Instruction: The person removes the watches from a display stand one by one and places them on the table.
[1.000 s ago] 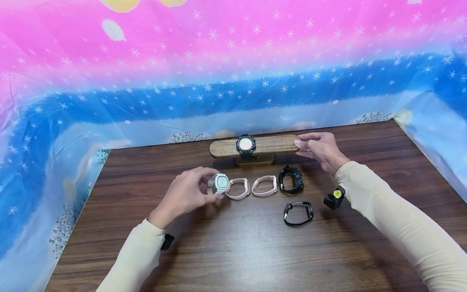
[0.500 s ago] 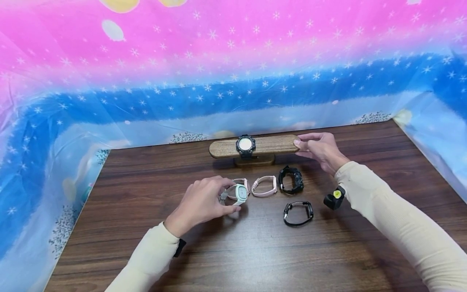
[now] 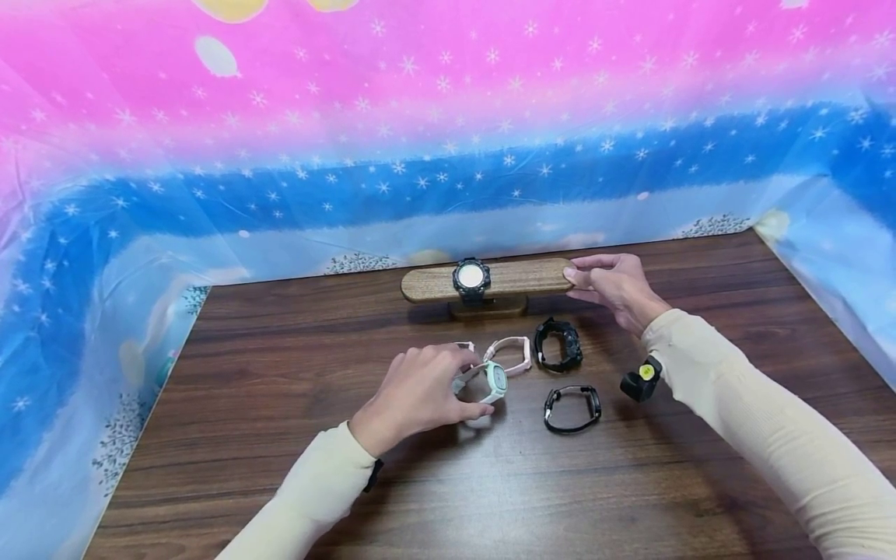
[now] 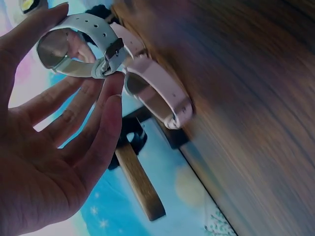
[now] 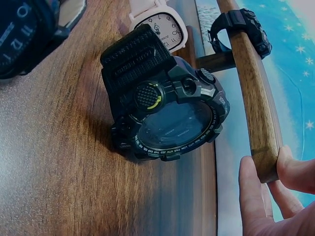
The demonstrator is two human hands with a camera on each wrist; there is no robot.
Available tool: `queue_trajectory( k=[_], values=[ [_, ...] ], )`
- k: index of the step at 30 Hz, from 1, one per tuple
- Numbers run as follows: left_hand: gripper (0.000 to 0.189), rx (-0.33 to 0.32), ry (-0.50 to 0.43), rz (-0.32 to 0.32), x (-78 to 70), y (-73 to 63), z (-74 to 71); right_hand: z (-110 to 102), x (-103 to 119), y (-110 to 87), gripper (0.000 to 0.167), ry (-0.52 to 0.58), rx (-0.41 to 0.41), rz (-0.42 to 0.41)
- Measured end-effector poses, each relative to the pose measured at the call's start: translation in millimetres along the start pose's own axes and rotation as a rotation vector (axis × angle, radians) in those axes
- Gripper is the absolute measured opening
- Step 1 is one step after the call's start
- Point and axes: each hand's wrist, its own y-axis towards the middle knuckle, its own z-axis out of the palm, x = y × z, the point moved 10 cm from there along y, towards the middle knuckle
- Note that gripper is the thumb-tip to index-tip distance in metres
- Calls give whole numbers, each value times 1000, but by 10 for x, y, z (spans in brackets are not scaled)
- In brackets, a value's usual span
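In the head view my left hand (image 3: 423, 393) holds a pale mint wristwatch (image 3: 497, 377) between thumb and fingers, its dial facing right. The left wrist view shows its buckled strap (image 4: 98, 29) near the fingertips. A pink watch (image 3: 518, 358) lies just beyond it, and another pink watch (image 3: 467, 346) is mostly hidden by the hand. At the back, my right hand (image 3: 619, 289) pinches the right end of a wooden watch stand (image 3: 528, 278). A black round-faced watch (image 3: 471, 278) is strapped round the stand's bar, left of its middle.
A chunky black watch (image 3: 560, 346) rests on its side in front of the stand. Closer to me lies a slimmer black watch (image 3: 574, 412). All stand on a dark wooden table (image 3: 231, 404), with a pink and blue snowflake cloth (image 3: 448, 171) behind it.
My left hand has carried the mint watch rightward and a little toward me, passing in front of the left pink watch and now covering most of it. The right hand has stayed on the stand.
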Motion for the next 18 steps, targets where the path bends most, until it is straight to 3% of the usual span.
queue_trajectory(
  k=[7,18],
  values=[
    [55,52,51,11,-137,91,145,-2,-3,4,48,10,-3,2],
    [43,56,105,49,-278,166,298,3,1,4,49,7,-1,-2]
  ],
)
